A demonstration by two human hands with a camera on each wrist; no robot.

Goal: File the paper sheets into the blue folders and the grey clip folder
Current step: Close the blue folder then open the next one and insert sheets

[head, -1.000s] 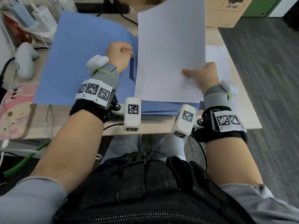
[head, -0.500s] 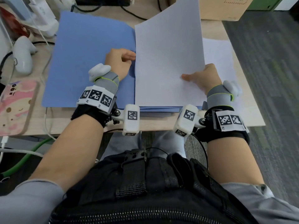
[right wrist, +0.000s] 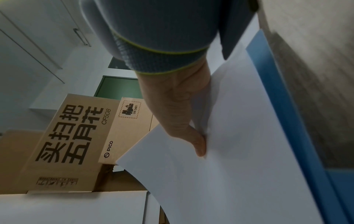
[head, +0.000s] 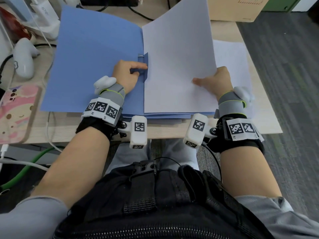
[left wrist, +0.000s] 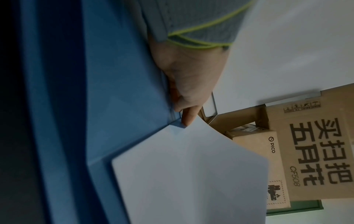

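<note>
An open blue folder lies on the desk, its left cover flat. At the spine my left hand pinches a small blue inner flap between index finger and thumb. My right hand holds a white paper sheet over the folder's right half, thumb on top and fingers beneath; the sheet's far end curves upward. The left wrist view shows the left hand at the flap beside the sheet. The right wrist view shows the right hand gripping the sheet.
More blue folders are stacked under the open one. Loose white sheets lie to the right. A phone in a pink case, a white controller and cables crowd the left. A cardboard box stands behind.
The right hand has brought the sheet lower and closer to the folder's spine. The left hand stays at the spine, and the blue flap now stands up at the sheet's left edge.
</note>
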